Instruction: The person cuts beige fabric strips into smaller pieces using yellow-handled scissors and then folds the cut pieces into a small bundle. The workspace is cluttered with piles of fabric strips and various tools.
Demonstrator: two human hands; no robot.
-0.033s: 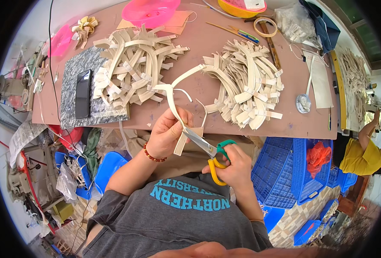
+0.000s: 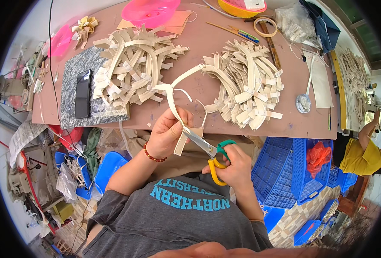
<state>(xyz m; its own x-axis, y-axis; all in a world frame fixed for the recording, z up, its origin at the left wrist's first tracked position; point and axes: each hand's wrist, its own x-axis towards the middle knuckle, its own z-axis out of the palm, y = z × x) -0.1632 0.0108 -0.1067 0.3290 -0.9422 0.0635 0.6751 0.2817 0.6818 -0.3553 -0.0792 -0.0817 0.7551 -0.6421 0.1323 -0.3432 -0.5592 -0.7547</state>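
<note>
My left hand (image 2: 167, 133), a beaded bracelet at its wrist, pinches a cream branching strap piece (image 2: 170, 99) above my lap, by the table's front edge. One curved arm of the piece reaches up toward the right-hand pile. Scissors (image 2: 207, 147) with one green and one yellow handle loop are in my right hand (image 2: 234, 167). Their blades point up and left, touching the strap piece near my left fingers; whether they are cutting through it I cannot tell. Beyond my hands lie two heaps of similar cream strap pieces, a left heap (image 2: 130, 69) and a right heap (image 2: 246, 86).
A black phone (image 2: 83, 94) rests on a speckled stone slab (image 2: 70, 71). Farther back are a pink basin (image 2: 149, 13), a tape roll (image 2: 265, 27) and a hammer-like tool (image 2: 273, 49). Blue crates (image 2: 272, 172) stand right of my lap. A person in a yellow shirt (image 2: 362, 157) works at far right.
</note>
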